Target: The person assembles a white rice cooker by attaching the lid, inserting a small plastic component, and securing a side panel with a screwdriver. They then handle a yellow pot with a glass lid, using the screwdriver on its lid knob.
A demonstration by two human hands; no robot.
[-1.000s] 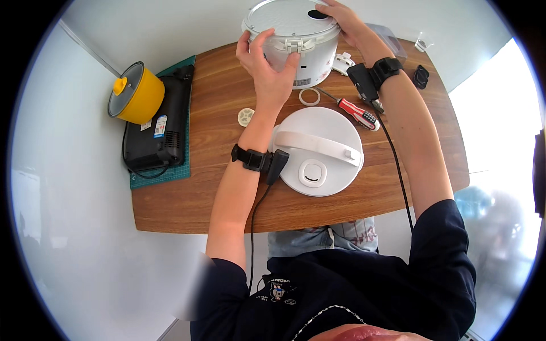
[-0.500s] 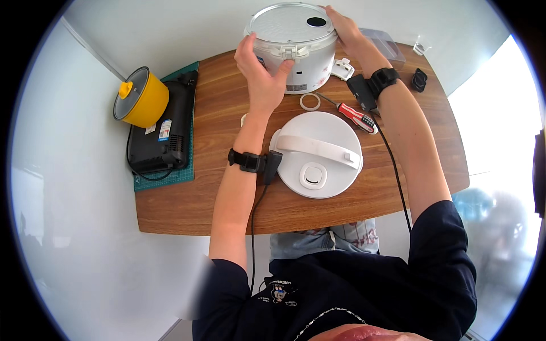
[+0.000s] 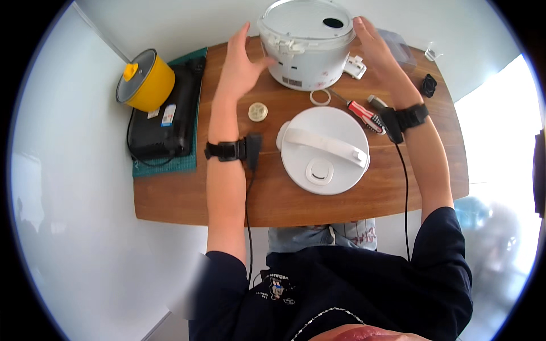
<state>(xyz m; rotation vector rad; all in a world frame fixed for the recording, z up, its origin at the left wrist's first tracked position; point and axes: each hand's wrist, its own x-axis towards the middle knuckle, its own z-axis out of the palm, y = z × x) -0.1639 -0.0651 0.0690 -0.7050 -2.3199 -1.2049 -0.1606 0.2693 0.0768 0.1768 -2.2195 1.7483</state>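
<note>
A white rice cooker body (image 3: 310,59) stands at the far middle of the table, its top covered by a silvery plate with a dark oval opening. To its left, my left hand (image 3: 239,71) is held off it, thumb and fingers spread and nothing in them. My right hand (image 3: 376,50) is at the cooker's right side with fingers stretched out; whether the fingertips touch the rim I cannot tell. Nearer to me lies a round white lid cover (image 3: 324,150) with an arched handle. Between cooker and cover are a pale ring (image 3: 320,98) and a red-and-white screwdriver (image 3: 367,115).
A cream round cap (image 3: 257,112) lies left of the cover, and a white plastic part (image 3: 355,67) right of the cooker. On the left, a yellow pot (image 3: 151,85) stands on a black appliance (image 3: 162,122) over a green mat. A clear tray (image 3: 395,48) and black item (image 3: 428,85) are far right.
Both hands have let go of the rice cooker. My left hand has moved left and opened; my right hand has shifted slightly away to the right. The cream cap now shows fully.
</note>
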